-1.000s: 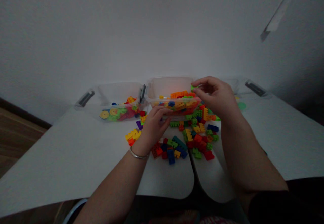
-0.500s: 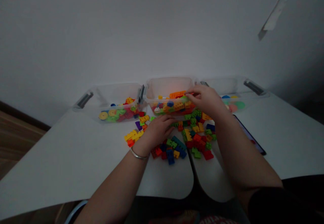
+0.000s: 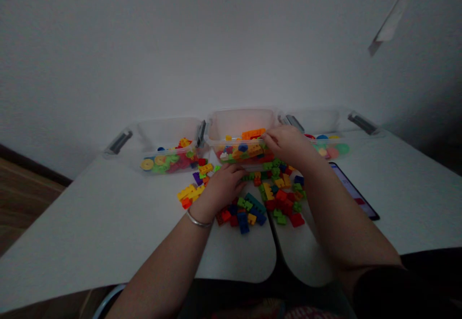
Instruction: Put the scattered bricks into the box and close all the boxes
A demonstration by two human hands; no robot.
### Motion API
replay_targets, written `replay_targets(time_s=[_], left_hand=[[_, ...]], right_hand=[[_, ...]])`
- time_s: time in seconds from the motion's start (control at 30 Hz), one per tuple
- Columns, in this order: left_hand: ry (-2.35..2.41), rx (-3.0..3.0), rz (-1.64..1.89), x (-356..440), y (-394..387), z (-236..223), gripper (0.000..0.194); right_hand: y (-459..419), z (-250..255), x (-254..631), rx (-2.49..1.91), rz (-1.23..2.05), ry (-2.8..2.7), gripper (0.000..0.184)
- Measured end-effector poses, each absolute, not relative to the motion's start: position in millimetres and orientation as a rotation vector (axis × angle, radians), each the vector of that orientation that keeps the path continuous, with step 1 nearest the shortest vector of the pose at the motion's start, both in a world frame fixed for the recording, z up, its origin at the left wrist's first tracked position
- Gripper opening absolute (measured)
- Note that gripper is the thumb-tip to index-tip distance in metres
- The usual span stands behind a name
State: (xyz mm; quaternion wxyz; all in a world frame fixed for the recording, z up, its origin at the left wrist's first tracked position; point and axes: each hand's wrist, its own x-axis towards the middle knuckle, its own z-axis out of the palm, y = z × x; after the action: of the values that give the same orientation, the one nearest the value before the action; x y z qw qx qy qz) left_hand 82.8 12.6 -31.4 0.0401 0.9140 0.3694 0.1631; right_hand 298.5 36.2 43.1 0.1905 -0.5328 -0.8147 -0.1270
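My left hand [image 3: 225,185] rests low over the loose toy bricks, its thumb and fingers closed around the end of a green brick [image 3: 249,177]. Much of that grip is hidden by the hand itself. At the right front of the middle clear plastic box [image 3: 241,116], my right hand [image 3: 287,143] reaches over the rim with bent fingers held together. What the fingertips hold, if anything, cannot be made out. Inside this box lie orange bricks [image 3: 253,133] and other coloured pieces. Red bricks [image 3: 283,201] and blue bricks [image 3: 243,223] are scattered nearer to me.
Left of the middle box stands another clear box [image 3: 169,125] with wheels and coloured pieces; a third [image 3: 317,117] stands on the right. A phone or tablet [image 3: 355,191] lies beside my right forearm. A gap [image 3: 277,242] separates two white tabletops [image 3: 238,261]. Behind is a wall.
My right hand has moved slightly down and left, with its fingertips lower at the middle box. My left hand has stayed almost still. More of the device's lit screen shows.
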Motion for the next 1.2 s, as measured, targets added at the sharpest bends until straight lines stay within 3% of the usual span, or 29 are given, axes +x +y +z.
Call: replay_targets(time_s=[0.43, 1.2], left_hand=[[1.258, 2.787, 0.454, 81, 13, -35, 0.034], [1.363, 2.855, 0.348, 83, 12, -32, 0.008]], right_hand=[[8, 68, 284, -1.341, -0.287, -2.007, 0.028], [-1, 64, 274, -1.288, -0.255, -2.167, 0.023]])
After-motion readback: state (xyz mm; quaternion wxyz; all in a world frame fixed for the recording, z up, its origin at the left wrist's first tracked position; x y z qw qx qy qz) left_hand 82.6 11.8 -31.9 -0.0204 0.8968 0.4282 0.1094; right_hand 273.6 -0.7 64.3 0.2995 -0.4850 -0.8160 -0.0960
